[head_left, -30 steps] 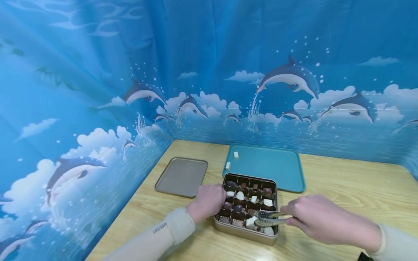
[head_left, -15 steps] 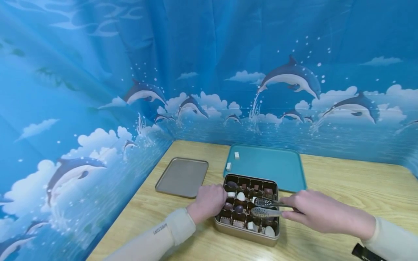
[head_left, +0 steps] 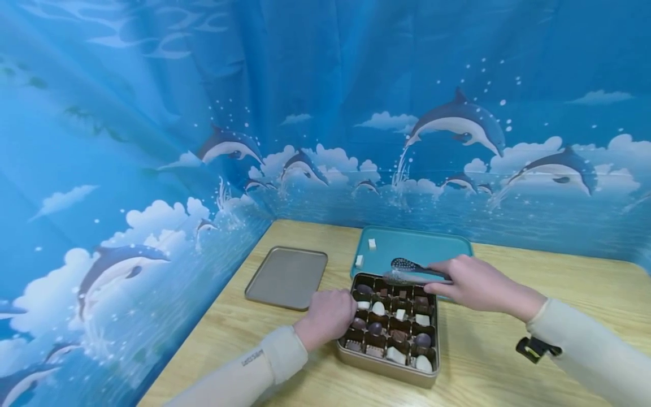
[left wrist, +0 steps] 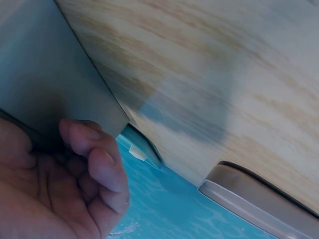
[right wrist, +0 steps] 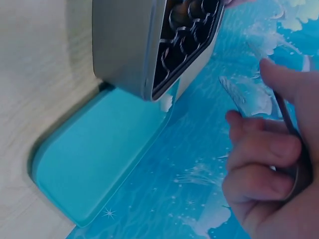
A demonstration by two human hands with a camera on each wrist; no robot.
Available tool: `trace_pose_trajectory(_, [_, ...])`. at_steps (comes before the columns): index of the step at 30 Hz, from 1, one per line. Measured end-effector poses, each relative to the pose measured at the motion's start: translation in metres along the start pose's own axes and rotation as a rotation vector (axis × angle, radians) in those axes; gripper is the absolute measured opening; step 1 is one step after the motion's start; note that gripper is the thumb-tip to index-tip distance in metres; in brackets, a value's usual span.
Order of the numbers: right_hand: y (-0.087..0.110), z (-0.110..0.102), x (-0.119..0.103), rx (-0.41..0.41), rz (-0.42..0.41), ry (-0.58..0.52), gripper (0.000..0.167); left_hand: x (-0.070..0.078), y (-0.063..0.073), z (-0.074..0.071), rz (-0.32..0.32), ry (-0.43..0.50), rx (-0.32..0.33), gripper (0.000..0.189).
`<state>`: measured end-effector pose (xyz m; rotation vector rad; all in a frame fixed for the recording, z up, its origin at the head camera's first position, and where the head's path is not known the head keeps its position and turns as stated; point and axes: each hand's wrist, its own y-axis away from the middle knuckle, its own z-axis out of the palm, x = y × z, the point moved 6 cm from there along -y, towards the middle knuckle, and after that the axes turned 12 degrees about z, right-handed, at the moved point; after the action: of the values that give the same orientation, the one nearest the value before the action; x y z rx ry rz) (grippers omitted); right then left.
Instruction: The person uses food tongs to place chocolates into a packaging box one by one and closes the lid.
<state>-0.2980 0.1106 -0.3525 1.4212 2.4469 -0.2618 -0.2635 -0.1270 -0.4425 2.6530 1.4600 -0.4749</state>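
Gripping the tongs [head_left: 419,269] in our right hand [head_left: 473,285], fingers curled, we hold the tips apart near the far edge of the chocolate box [head_left: 383,369] on the counter [head_left: 473,362]; our left hand [head_left: 330,316] clamps fingers on the box's left rim.

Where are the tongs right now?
In the head view, right of center, the tongs are in the person's right hand, seen over the far edge of the chocolate box, with the teal tray beyond.
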Motion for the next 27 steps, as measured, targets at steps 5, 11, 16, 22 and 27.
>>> trace_pose_trajectory(5, [-0.034, 0.003, 0.008, 0.035, 0.042, 0.016, 0.053, -0.003, -0.002, 0.001, -0.020, 0.012, -0.031, 0.029])
trace_pose_trajectory(11, [-0.067, 0.015, 0.019, 0.003, 0.097, 0.057, 0.041, 0.000, -0.001, 0.003, 0.006, 0.007, -0.040, 0.025])
trace_pose_trajectory(16, [-0.086, 0.025, 0.025, -0.031, 0.113, 0.067, 0.028, 0.002, 0.001, 0.001, 0.032, -0.032, 0.003, 0.025])
trace_pose_trajectory(22, [-0.104, 0.034, 0.028, -0.049, 0.122, 0.109, 0.038, 0.001, 0.000, 0.002, 0.032, -0.048, 0.010, 0.024])
trace_pose_trajectory(27, [-0.118, 0.044, 0.033, -0.077, 0.138, 0.131, 0.039, 0.001, 0.000, 0.002, 0.009, -0.029, -0.010, 0.026])
